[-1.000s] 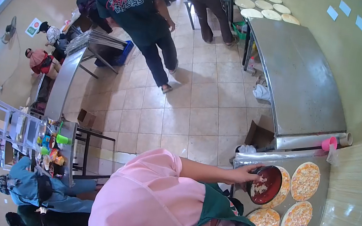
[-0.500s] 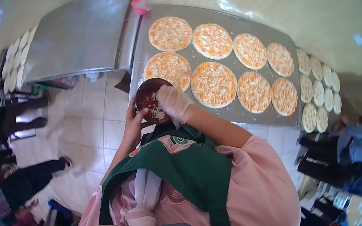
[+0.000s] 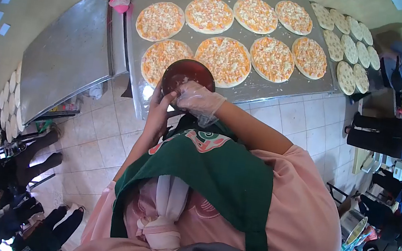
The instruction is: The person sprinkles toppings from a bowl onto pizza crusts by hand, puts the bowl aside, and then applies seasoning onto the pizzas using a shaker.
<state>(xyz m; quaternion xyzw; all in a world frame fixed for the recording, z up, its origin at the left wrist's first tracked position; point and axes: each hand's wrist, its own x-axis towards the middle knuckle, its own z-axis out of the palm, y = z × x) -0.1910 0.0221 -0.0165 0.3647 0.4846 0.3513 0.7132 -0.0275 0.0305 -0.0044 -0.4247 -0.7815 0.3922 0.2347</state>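
A dark red bowl [image 3: 191,71] with some pale crumbs inside is held close to my body, over the near edge of the metal table [image 3: 285,89]. My left hand [image 3: 161,106] grips its left side, thumb over the rim. My right hand [image 3: 195,99], in a clear plastic glove, reaches into the bowl; its fingertips are hidden, and what they hold cannot be made out. Two rows of topped round pizzas [image 3: 223,60] lie on the table beyond. One pizza [image 3: 164,59] sits just behind the bowl, partly covered by it.
Another metal table [image 3: 65,51] stands at the left, with a pink cup [image 3: 119,3] near its corner. Plain dough rounds [image 3: 350,49] lie at the right and more [image 3: 13,96] at the far left. Several people stand around both sides on the tiled floor [image 3: 85,160].
The view has swung from the room to the pizza table. My right hand, earlier over the pizzas, has come into the bowl, which my left hand still holds.
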